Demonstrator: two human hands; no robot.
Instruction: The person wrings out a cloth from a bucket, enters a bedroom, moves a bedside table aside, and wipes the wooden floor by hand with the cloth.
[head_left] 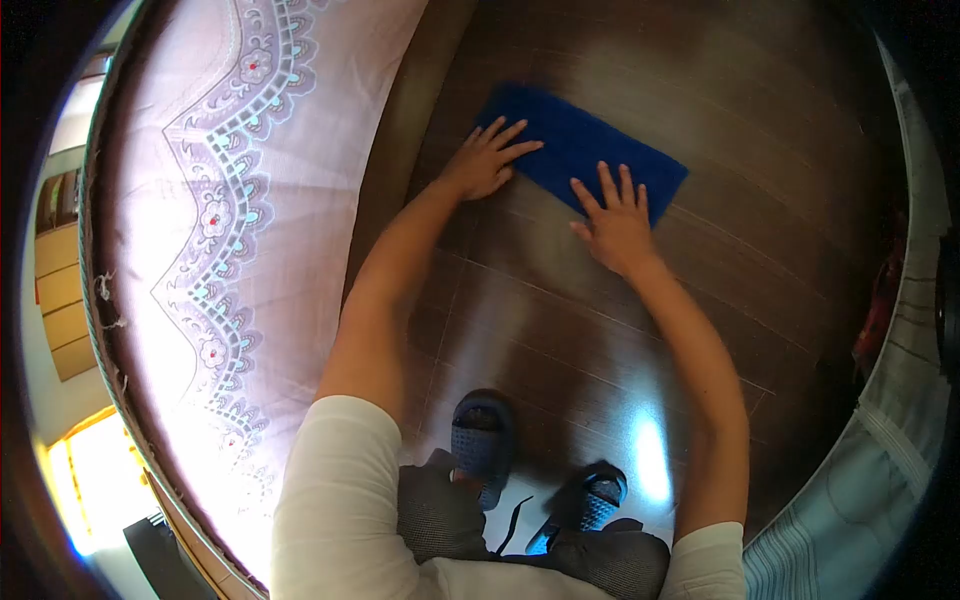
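A folded blue cloth (590,140) lies flat on the dark wooden floor (560,290), set at a slant. My left hand (487,160) rests on its near left edge with the fingers spread. On the cloth's right part lies my right hand (617,220), its fingers also stretched out and apart. Both palms face down and press on the cloth or just at its near edge. Neither hand grips anything.
Along the left hangs a pale pink cover (300,200) with an embroidered border. Grey-blue striped fabric (850,500) drapes at the lower right. Below are my feet in dark slippers (482,435). A bright window (95,480) shows at the far left.
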